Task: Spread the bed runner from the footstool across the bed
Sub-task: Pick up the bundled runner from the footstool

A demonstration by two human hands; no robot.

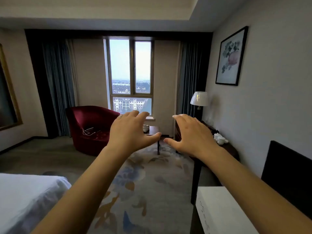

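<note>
Both my arms stretch out in front of me at chest height. My left hand (130, 132) and my right hand (190, 134) are side by side, palms down, fingers spread and relaxed, holding nothing. A corner of the bed (28, 198) with white bedding shows at the lower left. No bed runner and no footstool can be seen in this view.
A red armchair (91, 129) stands by the window, with a small dark side table (152, 130) beside it. A dark desk (224, 146) with white cups and a lamp (199, 98) runs along the right wall. A white box (221, 211) sits at the lower right. Patterned carpet (145, 191) lies between.
</note>
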